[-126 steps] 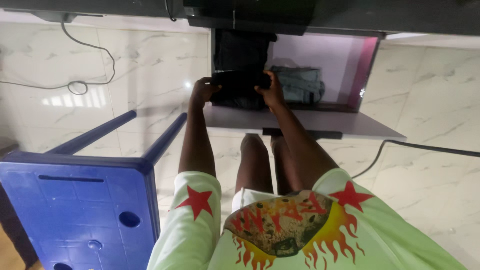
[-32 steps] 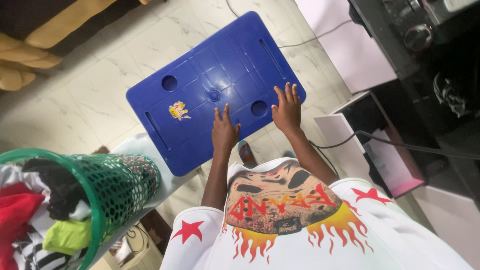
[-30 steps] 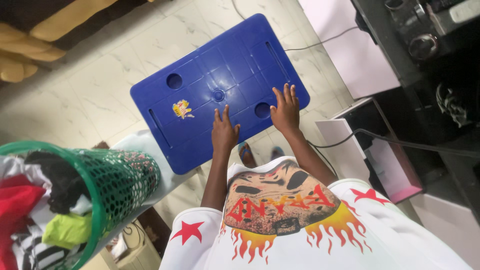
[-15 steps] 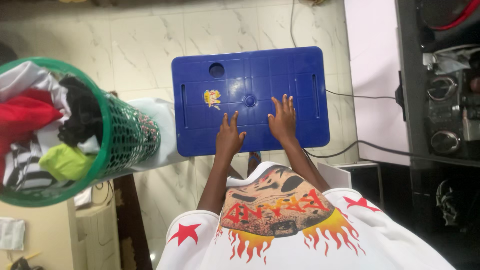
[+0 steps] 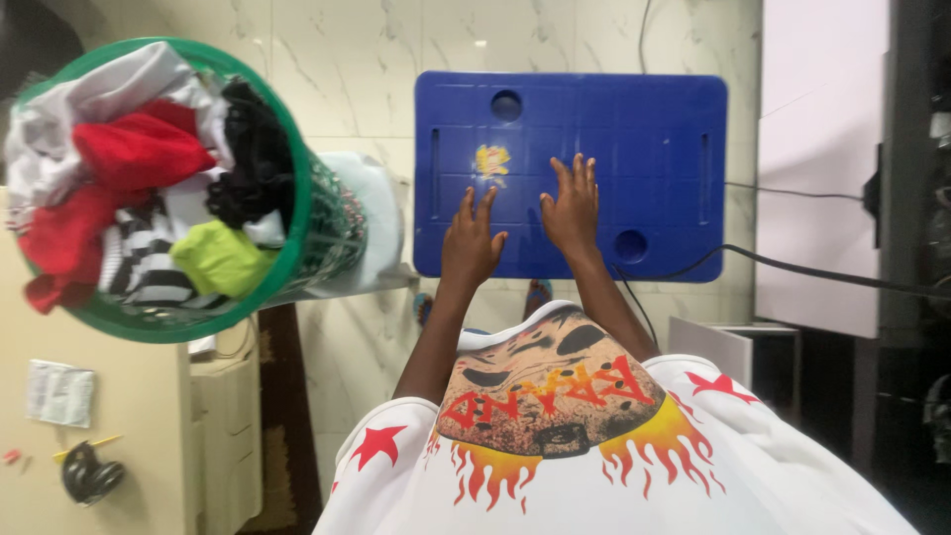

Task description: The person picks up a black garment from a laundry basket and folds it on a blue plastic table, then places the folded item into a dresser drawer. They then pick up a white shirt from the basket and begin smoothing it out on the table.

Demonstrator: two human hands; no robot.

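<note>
both hands lie flat, fingers spread, gripping nothing, on the blue rectangular plastic tabletop (image 5: 634, 129) at upper centre: left hand (image 5: 471, 248) beside right hand (image 5: 572, 210). a green mesh laundry basket (image 5: 332, 233) of clothes fills the upper left.

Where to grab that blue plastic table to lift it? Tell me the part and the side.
Probably grip the blue plastic table by its two short ends, coming in from left and right. A long slot runs along each end, just inside the edge, giving fingers a hold. The left hand and right hand lie flat, fingers spread, on its top near the closer long edge.
</note>
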